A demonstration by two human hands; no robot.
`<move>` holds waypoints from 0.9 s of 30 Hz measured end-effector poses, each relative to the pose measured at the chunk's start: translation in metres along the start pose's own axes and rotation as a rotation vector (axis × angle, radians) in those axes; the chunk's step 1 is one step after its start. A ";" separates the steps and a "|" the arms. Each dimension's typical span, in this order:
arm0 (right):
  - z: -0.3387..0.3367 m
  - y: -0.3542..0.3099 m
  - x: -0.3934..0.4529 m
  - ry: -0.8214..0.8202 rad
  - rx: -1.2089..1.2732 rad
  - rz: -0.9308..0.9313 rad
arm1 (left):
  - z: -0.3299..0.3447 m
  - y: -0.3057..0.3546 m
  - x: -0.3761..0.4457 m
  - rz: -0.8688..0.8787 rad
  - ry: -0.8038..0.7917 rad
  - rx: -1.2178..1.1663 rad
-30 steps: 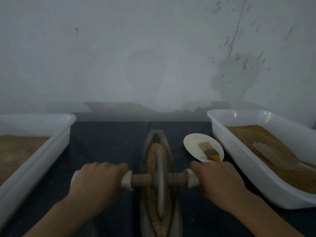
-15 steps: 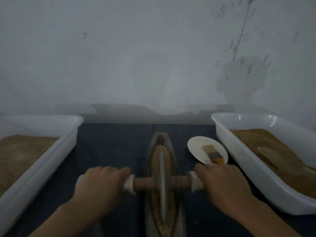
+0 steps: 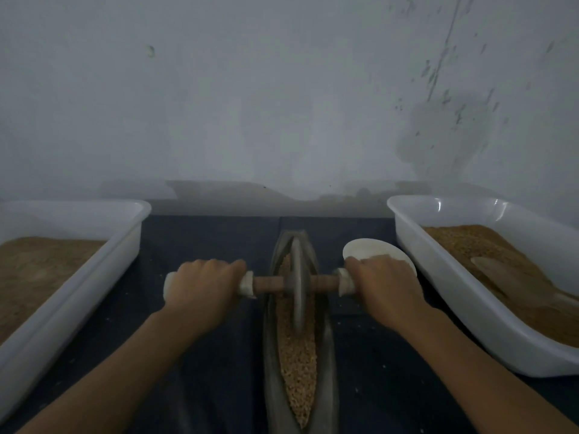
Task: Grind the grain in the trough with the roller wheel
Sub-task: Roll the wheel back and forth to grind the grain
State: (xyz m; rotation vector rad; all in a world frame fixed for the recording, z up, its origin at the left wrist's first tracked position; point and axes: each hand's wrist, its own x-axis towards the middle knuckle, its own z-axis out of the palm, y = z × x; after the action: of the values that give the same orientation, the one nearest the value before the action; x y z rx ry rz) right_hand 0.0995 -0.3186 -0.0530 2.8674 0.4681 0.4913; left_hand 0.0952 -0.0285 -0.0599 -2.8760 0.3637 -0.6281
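A narrow boat-shaped metal trough lies lengthwise on the dark table, filled with tan grain. The grey roller wheel stands upright in the far part of the trough, on a brown wooden axle with pale wrapped ends. My left hand grips the left handle. My right hand grips the right handle. Both arms reach forward from the bottom corners.
A white plastic tub with brown ground material stands at the left. Another white tub of grain with a pale scoop in it stands at the right. A small white dish sits behind my right hand. A grey wall rises behind.
Both hands have pushed the wheel away from me, toward the far end of the trough. My right hand now hides the brush on the dish.
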 end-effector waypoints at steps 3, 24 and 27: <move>-0.016 -0.008 -0.041 0.102 0.008 -0.087 | -0.010 -0.001 -0.037 0.044 -0.012 -0.023; -0.011 -0.003 -0.045 0.232 -0.068 -0.125 | -0.002 0.000 -0.048 0.059 0.127 0.055; -0.015 -0.006 -0.064 0.228 -0.047 -0.115 | -0.015 0.002 -0.061 0.095 0.174 0.076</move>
State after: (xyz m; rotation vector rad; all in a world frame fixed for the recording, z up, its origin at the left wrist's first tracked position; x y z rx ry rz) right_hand 0.0347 -0.3324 -0.0589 2.7323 0.6448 0.8020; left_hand 0.0343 -0.0157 -0.0707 -2.7216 0.4872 -0.8584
